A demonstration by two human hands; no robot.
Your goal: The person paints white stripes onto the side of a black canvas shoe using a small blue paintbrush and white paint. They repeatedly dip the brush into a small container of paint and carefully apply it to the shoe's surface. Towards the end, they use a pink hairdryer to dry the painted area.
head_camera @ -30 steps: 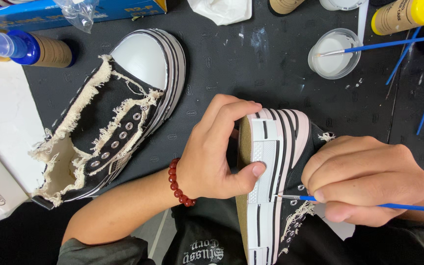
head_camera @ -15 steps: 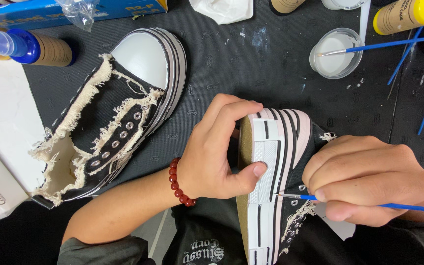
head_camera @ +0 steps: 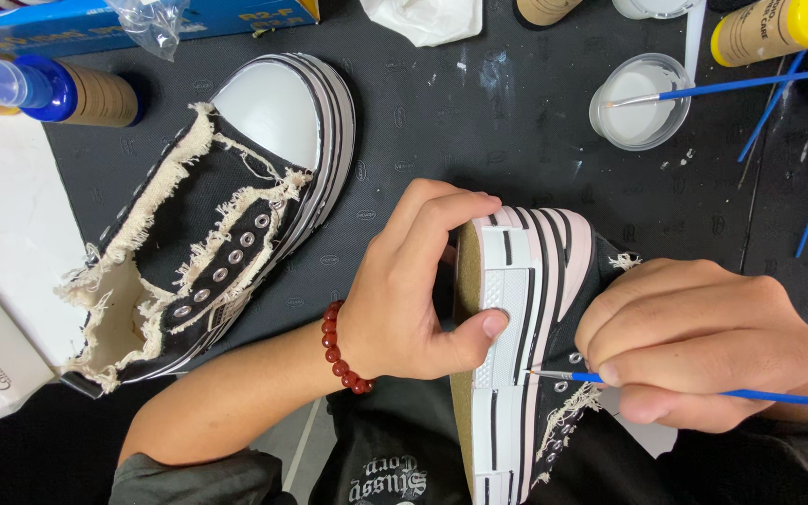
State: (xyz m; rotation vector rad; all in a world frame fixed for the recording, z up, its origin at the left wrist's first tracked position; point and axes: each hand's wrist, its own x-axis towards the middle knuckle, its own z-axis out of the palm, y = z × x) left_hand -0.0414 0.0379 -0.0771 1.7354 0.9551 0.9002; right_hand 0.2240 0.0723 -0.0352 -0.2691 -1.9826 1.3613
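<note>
Two sneakers: left hand [head_camera: 413, 290] grips one [head_camera: 526, 346] | right hand [head_camera: 703, 341] pinches brush [head_camera: 750, 395]

Black-and-white striped sneaker [head_camera: 526, 309], blue-handled brush [head_camera: 703, 391], dark red bead bracelet [head_camera: 339, 348].

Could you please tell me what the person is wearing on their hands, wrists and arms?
Both hands are bare, with no gloves or rings in view. The left hand has a bracelet of round dark red beads at the wrist, and a dark grey-green sleeve rolled up near the elbow. The right hand shows no wrist jewellery; its forearm is out of view.
</note>
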